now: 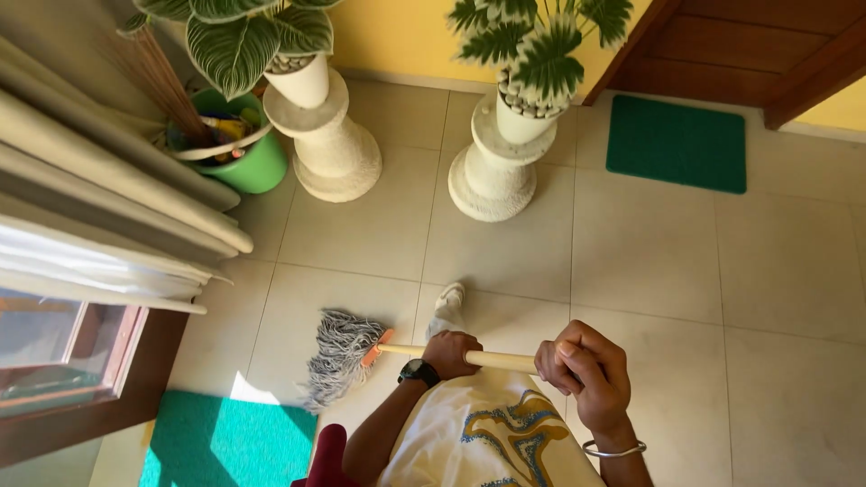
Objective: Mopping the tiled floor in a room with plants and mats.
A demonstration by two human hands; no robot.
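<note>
Both of my hands grip a mop by its pale wooden handle point(502, 361), which runs nearly level across my body. My left hand point(449, 353), with a black watch on the wrist, is closed around the handle close to the orange clamp point(377, 348). My right hand point(587, 371), with a silver bangle, is closed around the handle further right. The grey stringy mop head point(340, 357) lies on the beige floor tiles to the left of my foot in a white shoe point(448, 306). I wear a white garment with a blue and gold pattern.
Two potted plants stand on white pedestals point(330, 144) point(494, 176) ahead. A green bucket point(254, 164) holding a broom sits at the left by cream curtains point(108, 216). Green mats lie by the wooden door point(677, 142) and at the lower left point(230, 442). A wood-framed window point(63, 361) is at the left.
</note>
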